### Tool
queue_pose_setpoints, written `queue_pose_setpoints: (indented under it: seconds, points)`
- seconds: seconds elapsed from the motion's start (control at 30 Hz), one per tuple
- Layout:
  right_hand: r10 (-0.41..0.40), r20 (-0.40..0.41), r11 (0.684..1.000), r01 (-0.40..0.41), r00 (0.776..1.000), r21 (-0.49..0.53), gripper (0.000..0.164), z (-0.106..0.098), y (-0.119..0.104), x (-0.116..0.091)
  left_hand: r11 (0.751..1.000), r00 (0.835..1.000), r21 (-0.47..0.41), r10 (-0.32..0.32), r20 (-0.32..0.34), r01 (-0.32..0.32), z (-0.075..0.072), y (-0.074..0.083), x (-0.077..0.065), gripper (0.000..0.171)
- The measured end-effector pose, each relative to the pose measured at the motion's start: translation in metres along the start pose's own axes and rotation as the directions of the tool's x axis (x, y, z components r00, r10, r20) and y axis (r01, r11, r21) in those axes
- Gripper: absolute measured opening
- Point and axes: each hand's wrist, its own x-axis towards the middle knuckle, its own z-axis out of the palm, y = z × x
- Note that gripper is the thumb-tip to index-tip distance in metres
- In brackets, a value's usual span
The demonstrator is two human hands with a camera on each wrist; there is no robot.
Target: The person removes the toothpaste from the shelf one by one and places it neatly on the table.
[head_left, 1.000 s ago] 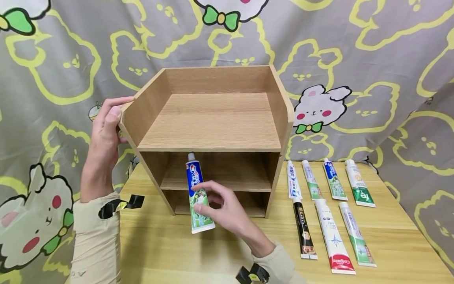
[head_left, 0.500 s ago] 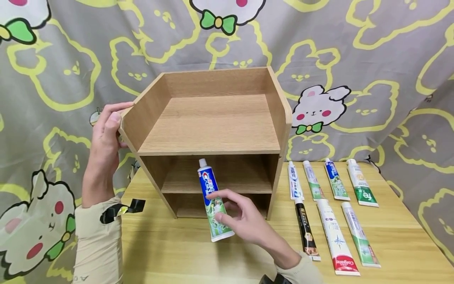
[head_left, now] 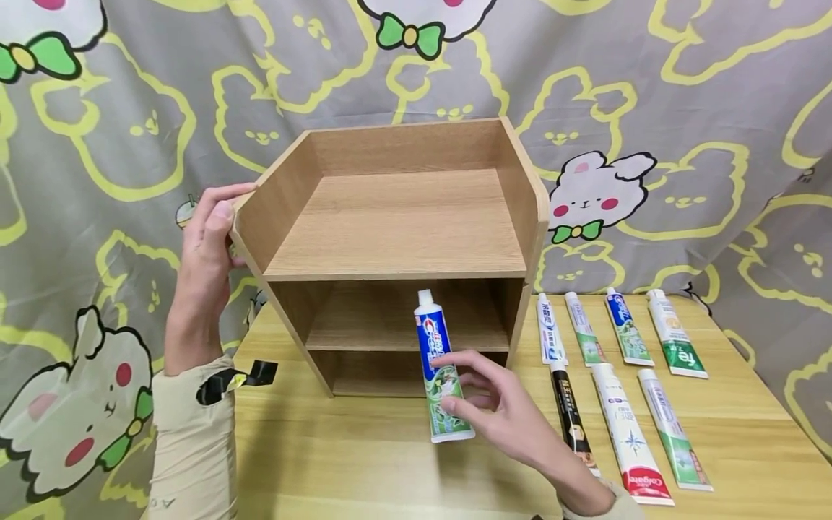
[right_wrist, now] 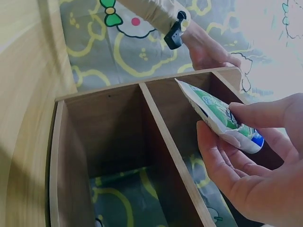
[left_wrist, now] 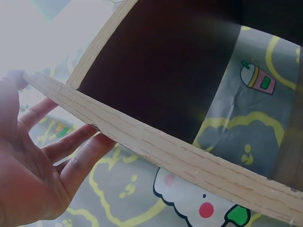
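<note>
My right hand (head_left: 513, 408) pinches a blue and green Crest toothpaste tube (head_left: 430, 339) between thumb and fingers, cap end up. The tube is held in front of a wooden shelf unit (head_left: 403, 225), before its two lower openings. In the right wrist view the tube (right_wrist: 220, 113) shows its flat crimped end, with the thumb on one face and fingers on the other. At the unit's upper left, my left hand (head_left: 204, 263) grips the side panel. The left wrist view shows fingers on the panel's edge (left_wrist: 165, 146), one side of it hidden.
Several toothpaste tubes lie in two rows at the right of the wooden table (head_left: 338, 462), among them a black tube (head_left: 570, 415) and a red and white Colgate tube (head_left: 629, 433). A grey patterned curtain (head_left: 364, 65) hangs behind the unit.
My right hand has carried the toothpaste tube to the right across the front of the shelf unit. The left hand keeps its hold on the side panel.
</note>
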Motion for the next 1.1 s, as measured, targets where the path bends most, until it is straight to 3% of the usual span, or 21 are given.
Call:
queue_pose_setpoints:
  seconds: [0.77, 0.97, 1.1]
  points:
    - [-0.062, -0.078, 0.987, 0.05, 0.995, -0.155, 0.052, -0.035, -0.01, -0.043, 1.0, 1.0, -0.007, 0.003, 0.006, -0.003, 0.0, -0.002, -0.002, 0.04]
    - [-0.055, -0.088, 0.979, 0.036, 0.995, -0.202, 0.053, -0.049, -0.014, -0.058, 1.0, 1.0, 0.0, 0.013, 0.01, -0.013, 0.0, -0.002, -0.002, 0.041]
    - [-0.011, -0.118, 0.97, -0.018, 0.993, -0.243, 0.052, -0.058, -0.017, -0.069, 1.0, 1.0, 0.003, 0.015, 0.012, -0.015, 0.0, -0.002, -0.002, 0.041]
